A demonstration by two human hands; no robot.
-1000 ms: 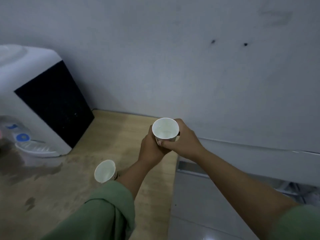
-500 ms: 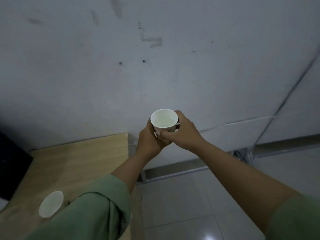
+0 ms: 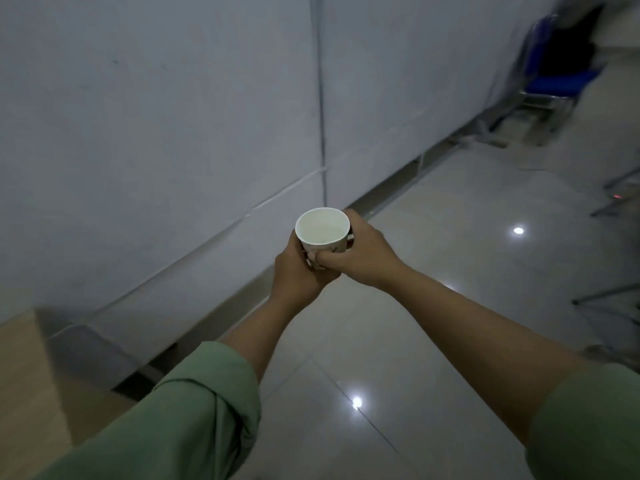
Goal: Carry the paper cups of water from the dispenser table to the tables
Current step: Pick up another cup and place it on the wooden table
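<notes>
A white paper cup [image 3: 322, 229] with water in it is held upright in front of me, over the tiled floor. My left hand [image 3: 298, 276] cradles its lower side from the left and below. My right hand [image 3: 358, 254] wraps around it from the right, fingers curled across the front. Both hands are shut on the cup. The corner of the wooden dispenser table [image 3: 27, 368] shows at the lower left edge; the dispenser and the second cup are out of view.
A grey panelled wall [image 3: 156, 133] runs along the left with a metal skirting strip [image 3: 391, 188] at its foot. Glossy floor tiles [image 3: 450, 237] stretch ahead and right. A blue chair [image 3: 557, 81] stands at the far upper right; metal furniture legs [image 3: 613, 296] show at the right edge.
My view has swung right, away from the dispenser table. The dispenser and the other cup have left the frame; open floor and a blue chair have appeared. Both hands keep the same hold on the cup.
</notes>
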